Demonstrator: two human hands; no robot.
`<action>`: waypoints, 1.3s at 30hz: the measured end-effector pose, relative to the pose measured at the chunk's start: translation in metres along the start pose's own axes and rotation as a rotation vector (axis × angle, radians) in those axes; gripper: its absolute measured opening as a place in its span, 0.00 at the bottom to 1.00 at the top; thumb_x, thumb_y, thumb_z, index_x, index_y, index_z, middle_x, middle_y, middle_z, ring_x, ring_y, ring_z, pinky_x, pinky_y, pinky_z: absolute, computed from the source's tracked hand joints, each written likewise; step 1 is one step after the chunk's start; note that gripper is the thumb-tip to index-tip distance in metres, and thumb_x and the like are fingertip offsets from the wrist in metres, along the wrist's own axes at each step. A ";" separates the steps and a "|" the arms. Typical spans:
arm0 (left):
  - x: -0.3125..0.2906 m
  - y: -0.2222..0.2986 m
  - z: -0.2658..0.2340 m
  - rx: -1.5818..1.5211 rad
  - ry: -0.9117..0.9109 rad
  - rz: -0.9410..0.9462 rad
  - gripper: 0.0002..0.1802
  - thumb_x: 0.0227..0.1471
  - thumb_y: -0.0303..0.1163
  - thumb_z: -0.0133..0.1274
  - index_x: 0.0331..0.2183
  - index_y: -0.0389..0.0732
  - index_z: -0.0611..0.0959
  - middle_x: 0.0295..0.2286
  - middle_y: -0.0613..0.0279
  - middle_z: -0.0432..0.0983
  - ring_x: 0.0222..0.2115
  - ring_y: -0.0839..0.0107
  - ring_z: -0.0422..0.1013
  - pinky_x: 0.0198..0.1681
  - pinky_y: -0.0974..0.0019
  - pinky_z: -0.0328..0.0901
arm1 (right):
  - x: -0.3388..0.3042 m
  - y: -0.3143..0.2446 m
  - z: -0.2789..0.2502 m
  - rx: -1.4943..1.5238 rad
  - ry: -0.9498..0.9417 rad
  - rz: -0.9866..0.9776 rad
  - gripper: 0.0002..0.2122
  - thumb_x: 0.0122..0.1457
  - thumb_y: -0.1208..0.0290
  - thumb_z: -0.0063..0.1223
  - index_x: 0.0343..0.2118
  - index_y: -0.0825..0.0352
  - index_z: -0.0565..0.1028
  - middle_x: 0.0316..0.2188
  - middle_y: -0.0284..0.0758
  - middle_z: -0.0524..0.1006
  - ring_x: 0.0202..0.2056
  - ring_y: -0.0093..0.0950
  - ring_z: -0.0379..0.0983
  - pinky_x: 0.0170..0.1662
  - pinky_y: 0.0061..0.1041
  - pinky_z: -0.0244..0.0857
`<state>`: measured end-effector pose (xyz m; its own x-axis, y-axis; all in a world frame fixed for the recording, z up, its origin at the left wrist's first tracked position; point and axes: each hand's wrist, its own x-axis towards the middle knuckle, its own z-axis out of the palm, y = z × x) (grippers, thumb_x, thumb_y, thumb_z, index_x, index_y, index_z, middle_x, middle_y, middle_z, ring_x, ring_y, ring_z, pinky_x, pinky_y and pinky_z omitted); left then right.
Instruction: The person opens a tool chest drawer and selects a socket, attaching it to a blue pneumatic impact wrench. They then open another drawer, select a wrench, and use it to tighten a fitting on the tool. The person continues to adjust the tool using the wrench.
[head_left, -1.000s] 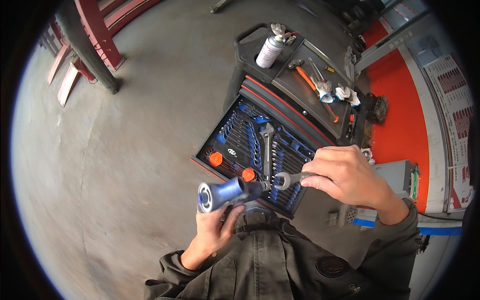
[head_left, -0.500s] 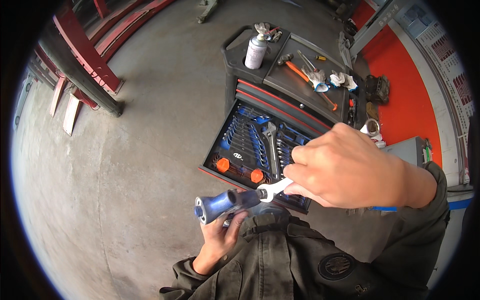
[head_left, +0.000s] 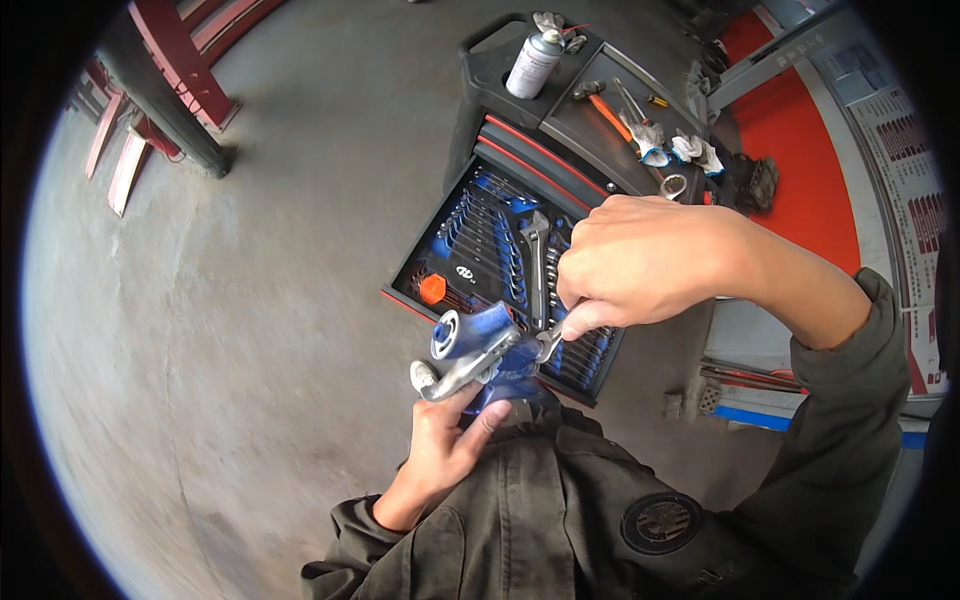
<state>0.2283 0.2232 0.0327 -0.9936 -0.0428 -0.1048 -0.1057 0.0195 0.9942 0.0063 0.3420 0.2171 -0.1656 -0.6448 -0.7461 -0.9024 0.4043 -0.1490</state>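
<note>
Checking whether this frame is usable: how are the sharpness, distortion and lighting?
Head view: strong fisheye bending with a dark rim; even daylight, no harsh glare; the right hand and wrench read fairly sharp, the blue part in the left hand slightly soft.

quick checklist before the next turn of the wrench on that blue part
1. Left hand supports the blue metal part from below: ok.
2. Right hand grips the wrench at its handle end: ok.
3. Wrench head seated squarely on the fitting: cannot tell, too small to see.
4. Left fingers out of the wrench's path: cannot tell.
5. Open tool drawer with spanners lies below the hands, so a dropped tool could land in it: ok.
</note>
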 end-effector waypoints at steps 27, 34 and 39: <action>0.024 -0.017 0.012 -0.542 -0.159 -0.214 0.12 0.61 0.31 0.60 0.40 0.30 0.84 0.25 0.67 0.78 0.25 0.82 0.72 0.31 0.73 0.68 | 0.016 0.027 0.002 0.157 -0.181 -0.006 0.20 0.63 0.52 0.53 0.34 0.69 0.84 0.23 0.45 0.80 0.29 0.45 0.78 0.35 0.39 0.71; 0.021 -0.014 0.011 -0.468 -0.129 -0.173 0.11 0.61 0.31 0.60 0.37 0.30 0.84 0.26 0.66 0.79 0.25 0.82 0.72 0.30 0.74 0.68 | 0.003 0.007 -0.002 0.063 -0.052 0.075 0.17 0.60 0.57 0.58 0.28 0.71 0.83 0.21 0.46 0.79 0.28 0.46 0.78 0.35 0.40 0.71; 0.023 -0.013 0.002 -0.579 -0.196 -0.183 0.11 0.61 0.31 0.60 0.36 0.30 0.84 0.26 0.66 0.79 0.25 0.81 0.72 0.30 0.74 0.68 | 0.005 0.017 -0.012 0.220 -0.221 0.073 0.17 0.60 0.57 0.58 0.30 0.70 0.84 0.22 0.46 0.79 0.29 0.46 0.78 0.35 0.40 0.71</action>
<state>0.2067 0.2245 0.0178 -0.9562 0.1901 -0.2226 -0.2902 -0.5163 0.8058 -0.0148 0.3383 0.2184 -0.1146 -0.4627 -0.8791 -0.7797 0.5902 -0.2090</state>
